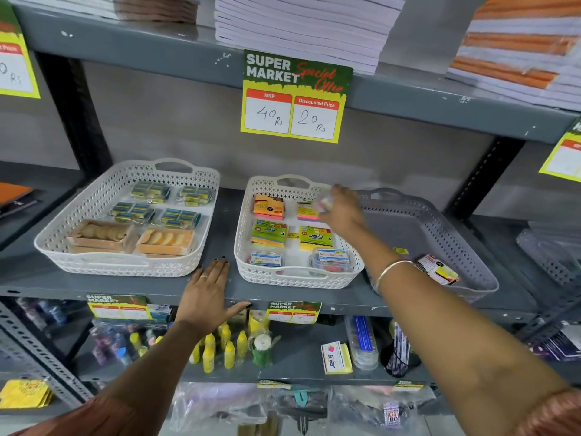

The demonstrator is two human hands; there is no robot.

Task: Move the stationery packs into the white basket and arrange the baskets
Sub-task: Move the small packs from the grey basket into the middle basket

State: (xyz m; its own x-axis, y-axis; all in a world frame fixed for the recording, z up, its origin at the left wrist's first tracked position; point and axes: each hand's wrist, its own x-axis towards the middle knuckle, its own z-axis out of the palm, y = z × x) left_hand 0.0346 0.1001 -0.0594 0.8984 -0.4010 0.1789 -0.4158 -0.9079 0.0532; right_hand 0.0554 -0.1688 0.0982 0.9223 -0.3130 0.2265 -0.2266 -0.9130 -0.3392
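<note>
A white basket [242,247] stands mid-shelf, holding several sticky-note packs such as an orange one [268,206] and clear boxes. My right hand [341,209] hovers over its back right corner, fingers closed on a small blurred pack [325,202]. A grey basket [471,262] to the right holds one red-and-yellow pack [438,269]. My left hand [206,294] lies flat on the shelf edge, fingers spread, between the two white baskets. A larger white basket [103,262] at left holds blue-yellow packs and tan boxes.
The grey metal shelf [220,228] has a price sign [295,96] hanging from the shelf above. Stacks of notebooks fill the upper shelf. Yellow bottles [220,350] and other stationery sit on the shelf below. Another mesh basket [547,253] is at far right.
</note>
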